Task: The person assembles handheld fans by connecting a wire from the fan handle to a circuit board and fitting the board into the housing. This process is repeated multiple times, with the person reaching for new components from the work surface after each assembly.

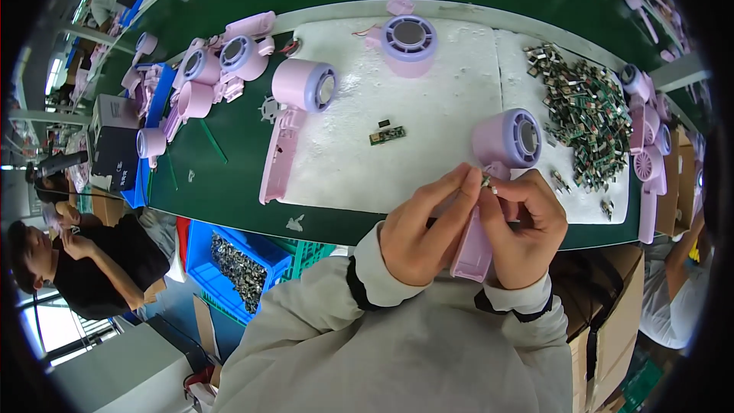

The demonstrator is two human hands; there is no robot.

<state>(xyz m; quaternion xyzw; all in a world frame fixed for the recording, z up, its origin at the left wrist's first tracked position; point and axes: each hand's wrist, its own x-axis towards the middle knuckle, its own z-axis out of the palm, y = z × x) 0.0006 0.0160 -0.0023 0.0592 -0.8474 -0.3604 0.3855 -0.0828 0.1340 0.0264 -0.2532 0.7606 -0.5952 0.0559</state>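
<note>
Unreadable white print (pixel 125 174) on black box (pixel 113 151)

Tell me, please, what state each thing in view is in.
Pink handle, held, tilted
Left hand, closed on the pink handle
Right hand, closed on the pink handle
Fan head beyond the hands, grille showing
Long pink shell, hollow side showing
Lone circuit board, lying flat
Circuit-board heap, loose
Blue crate, open, holding small parts
</note>
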